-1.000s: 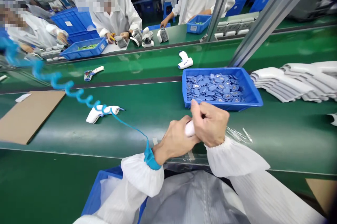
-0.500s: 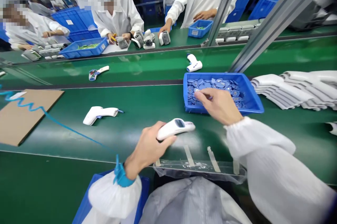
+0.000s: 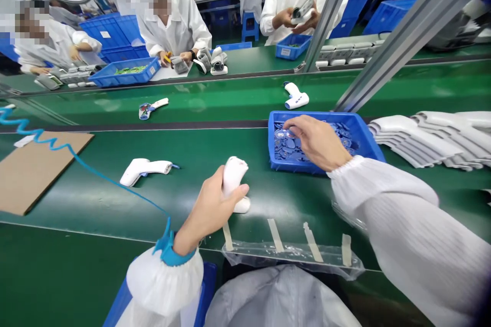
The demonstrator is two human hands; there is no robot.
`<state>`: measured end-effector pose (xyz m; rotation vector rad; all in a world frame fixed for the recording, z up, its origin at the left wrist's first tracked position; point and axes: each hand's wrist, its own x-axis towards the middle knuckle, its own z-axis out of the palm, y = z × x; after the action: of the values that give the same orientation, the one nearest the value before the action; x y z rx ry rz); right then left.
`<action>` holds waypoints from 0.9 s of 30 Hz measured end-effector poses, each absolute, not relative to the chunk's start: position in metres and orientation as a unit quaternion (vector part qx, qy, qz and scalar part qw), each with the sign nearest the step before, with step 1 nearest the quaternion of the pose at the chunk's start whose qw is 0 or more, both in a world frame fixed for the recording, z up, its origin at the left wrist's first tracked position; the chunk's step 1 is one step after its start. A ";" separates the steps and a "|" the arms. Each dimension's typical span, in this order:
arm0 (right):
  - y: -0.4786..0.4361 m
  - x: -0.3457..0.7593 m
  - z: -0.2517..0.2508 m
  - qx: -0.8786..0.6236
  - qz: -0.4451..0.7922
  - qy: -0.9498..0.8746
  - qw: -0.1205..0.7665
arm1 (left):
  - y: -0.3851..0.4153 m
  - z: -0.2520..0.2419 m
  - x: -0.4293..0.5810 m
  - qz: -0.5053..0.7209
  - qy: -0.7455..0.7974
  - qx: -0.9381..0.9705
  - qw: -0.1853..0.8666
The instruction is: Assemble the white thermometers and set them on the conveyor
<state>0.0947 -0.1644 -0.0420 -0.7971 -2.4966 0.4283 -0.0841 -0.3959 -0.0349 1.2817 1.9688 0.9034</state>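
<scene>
My left hand (image 3: 209, 204) is wrapped around a white handheld thermometer (image 3: 233, 176), held tilted just above the green work surface. Its screen is turned out of sight. Over a blue bin (image 3: 366, 137) is my right hand (image 3: 322, 143), its thumb and fingertips pinched together among small blue plastic parts (image 3: 289, 150). What those fingertips hold, if anything, cannot be made out. Another white thermometer (image 3: 146, 169), with blue trim, lies on its side left of my left hand.
White shell halves (image 3: 416, 137) are stacked right of the bin. A cardboard sheet (image 3: 42, 173) and a coiled blue cord (image 3: 92, 167) are at left. On the belt beyond lie an opened thermometer (image 3: 153, 107) and a white one (image 3: 296, 95). Co-workers (image 3: 172, 15) sit opposite, behind a metal post (image 3: 406, 30).
My left hand has turned the thermometer more upright, its screen now hidden. My right hand stays at the bin, fingers slightly lower among the parts. A co-worker opposite has lifted a grey-white device.
</scene>
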 end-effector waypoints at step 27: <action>-0.284 0.137 -0.015 -0.299 0.416 -0.805 0.299 | -0.360 -0.021 -0.031 0.245 0.661 0.676 0.215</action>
<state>0.1367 -0.2835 -0.0145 -0.7938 -2.1387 1.1046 -0.0311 -0.3602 -0.0205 1.8745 1.8334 0.6793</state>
